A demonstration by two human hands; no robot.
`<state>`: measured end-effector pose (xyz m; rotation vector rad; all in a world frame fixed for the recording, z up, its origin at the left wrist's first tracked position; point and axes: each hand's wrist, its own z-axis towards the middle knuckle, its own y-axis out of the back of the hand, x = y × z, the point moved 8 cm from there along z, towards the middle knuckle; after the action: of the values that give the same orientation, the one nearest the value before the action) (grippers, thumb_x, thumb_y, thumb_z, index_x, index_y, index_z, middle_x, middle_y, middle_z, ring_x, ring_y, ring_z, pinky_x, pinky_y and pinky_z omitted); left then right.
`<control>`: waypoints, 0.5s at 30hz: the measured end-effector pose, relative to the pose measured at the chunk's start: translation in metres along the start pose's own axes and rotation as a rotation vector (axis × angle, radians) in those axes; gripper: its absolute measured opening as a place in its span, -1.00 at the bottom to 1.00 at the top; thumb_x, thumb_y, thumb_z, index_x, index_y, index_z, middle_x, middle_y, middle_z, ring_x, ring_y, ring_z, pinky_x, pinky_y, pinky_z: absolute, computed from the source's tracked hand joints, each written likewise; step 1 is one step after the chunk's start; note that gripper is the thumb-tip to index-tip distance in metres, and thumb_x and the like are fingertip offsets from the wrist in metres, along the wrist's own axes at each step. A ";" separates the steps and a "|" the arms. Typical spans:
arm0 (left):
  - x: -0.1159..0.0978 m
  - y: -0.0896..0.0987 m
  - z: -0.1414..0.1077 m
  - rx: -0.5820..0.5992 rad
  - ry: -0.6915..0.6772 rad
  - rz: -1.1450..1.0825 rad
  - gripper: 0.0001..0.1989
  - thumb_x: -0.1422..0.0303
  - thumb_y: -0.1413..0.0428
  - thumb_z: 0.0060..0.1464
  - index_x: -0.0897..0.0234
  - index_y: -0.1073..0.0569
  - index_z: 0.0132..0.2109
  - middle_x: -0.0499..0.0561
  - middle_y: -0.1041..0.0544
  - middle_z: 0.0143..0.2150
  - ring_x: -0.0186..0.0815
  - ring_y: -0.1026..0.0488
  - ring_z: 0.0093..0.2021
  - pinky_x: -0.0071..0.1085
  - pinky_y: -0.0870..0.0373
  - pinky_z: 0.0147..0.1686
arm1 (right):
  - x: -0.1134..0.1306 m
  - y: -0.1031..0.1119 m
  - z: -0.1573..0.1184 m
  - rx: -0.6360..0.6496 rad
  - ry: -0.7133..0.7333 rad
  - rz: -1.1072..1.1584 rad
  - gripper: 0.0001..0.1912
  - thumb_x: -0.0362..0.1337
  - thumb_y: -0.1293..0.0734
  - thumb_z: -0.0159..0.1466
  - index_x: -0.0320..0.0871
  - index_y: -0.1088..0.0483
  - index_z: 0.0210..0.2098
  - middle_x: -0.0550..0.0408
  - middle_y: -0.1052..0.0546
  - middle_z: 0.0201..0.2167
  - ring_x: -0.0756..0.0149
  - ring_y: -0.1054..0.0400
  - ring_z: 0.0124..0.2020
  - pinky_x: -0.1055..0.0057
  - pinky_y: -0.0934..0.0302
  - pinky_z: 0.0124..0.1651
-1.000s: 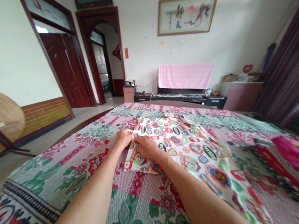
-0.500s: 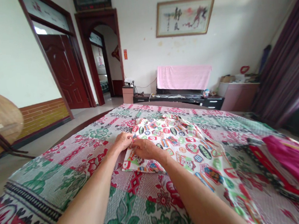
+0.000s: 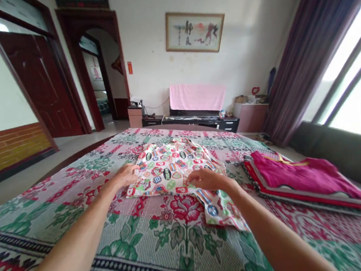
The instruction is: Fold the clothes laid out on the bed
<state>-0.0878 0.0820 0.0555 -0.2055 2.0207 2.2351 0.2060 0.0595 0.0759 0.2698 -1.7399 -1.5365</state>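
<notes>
A white garment with colourful cartoon prints [image 3: 173,165] lies on the flowered bedspread [image 3: 165,246], partly folded over, with one piece sticking out toward me at the lower right. My left hand [image 3: 127,174] is at its left edge, the fingers curled at the cloth; whether they grip it is too small to tell. Over the right part of the garment rests my right hand [image 3: 203,179], its fingers bent toward the fabric. What is between those fingertips is hidden.
Folded clothes with a magenta piece on top [image 3: 307,175] are stacked on the bedspread at the right. Beyond its far edge stands a low black cabinet [image 3: 230,125] with a pink cloth [image 3: 196,96] above it.
My hands have moved apart, the right one to the right. The garment's long right side now lies folded across, with a piece hanging off it. The view has turned right.
</notes>
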 end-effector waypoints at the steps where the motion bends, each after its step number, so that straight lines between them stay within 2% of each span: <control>1: -0.005 -0.001 -0.004 0.017 -0.020 0.030 -0.48 0.46 -0.03 -0.14 0.23 -0.50 0.04 0.08 -0.48 0.06 -0.20 -0.41 0.05 -0.46 -0.29 0.03 | -0.008 0.004 -0.009 0.016 -0.044 -0.007 -0.73 -0.44 -0.21 0.09 -0.19 -0.53 -0.35 0.12 -0.56 -0.40 0.41 -0.36 -0.40 0.51 -0.17 -0.31; 4: -0.013 -0.009 -0.015 0.083 -0.057 0.074 -0.49 0.51 -0.01 -0.14 0.19 -0.50 0.01 0.09 -0.47 0.08 -0.18 -0.41 0.05 -0.42 -0.30 0.02 | -0.030 0.009 -0.034 0.079 -0.208 0.073 -0.78 -0.42 -0.22 0.10 -0.22 -0.51 -0.39 0.13 -0.53 -0.51 0.46 -0.32 -0.51 0.55 -0.14 -0.42; 6: -0.013 -0.012 -0.020 0.107 -0.036 0.080 -0.47 0.53 -0.02 -0.15 0.18 -0.49 0.03 0.10 -0.47 0.07 -0.16 -0.44 0.01 -0.40 -0.35 -0.03 | -0.042 0.007 -0.049 0.144 -0.322 0.166 -0.81 -0.42 -0.22 0.10 -0.23 -0.49 -0.42 0.14 -0.51 -0.57 0.47 -0.31 -0.57 0.57 -0.13 -0.47; 8: -0.013 -0.010 -0.024 0.077 0.000 0.089 -0.49 0.52 -0.05 -0.14 0.18 -0.50 0.02 0.12 -0.50 0.01 -0.12 -0.48 -0.06 -0.35 -0.38 -0.08 | -0.050 0.004 -0.060 0.195 -0.408 0.235 -0.83 -0.39 -0.23 0.12 -0.22 -0.48 -0.44 0.12 -0.50 -0.59 0.47 -0.31 -0.61 0.56 -0.12 -0.52; 10: -0.023 -0.004 -0.026 0.020 -0.003 0.104 -0.54 0.50 -0.06 -0.12 0.19 -0.51 -0.01 0.12 -0.51 -0.01 -0.10 -0.46 -0.05 -0.30 -0.37 -0.04 | -0.058 0.009 -0.067 0.160 -0.446 0.201 -0.82 -0.36 -0.23 0.14 -0.22 -0.48 -0.46 0.09 -0.50 -0.61 0.45 -0.31 -0.63 0.55 -0.11 -0.54; 12: -0.052 0.000 -0.030 -0.048 -0.102 0.080 -0.56 0.51 -0.04 -0.07 0.20 -0.51 0.00 0.10 -0.47 0.06 -0.14 -0.40 0.06 -0.31 -0.29 0.09 | -0.069 0.026 -0.073 -0.001 -0.498 0.025 -0.80 -0.38 -0.22 0.13 -0.22 -0.49 -0.49 0.04 -0.49 -0.61 0.41 -0.34 -0.60 0.54 -0.09 -0.52; 14: -0.099 0.002 -0.038 -0.118 -0.304 -0.008 -0.55 0.53 0.00 -0.03 0.22 -0.50 0.01 0.10 -0.43 0.13 -0.18 -0.36 0.12 -0.33 -0.23 0.16 | -0.078 0.042 -0.081 -0.176 -0.570 -0.161 -0.80 -0.39 -0.23 0.10 -0.23 -0.50 -0.51 -0.02 -0.50 -0.60 0.34 -0.38 -0.54 0.51 -0.09 -0.49; 15: -0.124 0.000 -0.045 -0.117 -0.403 -0.054 -0.57 0.53 0.01 -0.02 0.24 -0.52 0.00 0.11 -0.42 0.14 -0.19 -0.36 0.13 -0.32 -0.23 0.16 | -0.082 0.047 -0.085 -0.228 -0.606 -0.207 -0.80 -0.38 -0.25 0.09 -0.23 -0.51 -0.51 -0.04 -0.51 -0.59 0.31 -0.40 -0.52 0.49 -0.10 -0.48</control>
<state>0.0349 0.0377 0.0735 0.1662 1.6592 2.1504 0.3333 0.0582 0.0814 -0.1580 -2.0027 -2.1038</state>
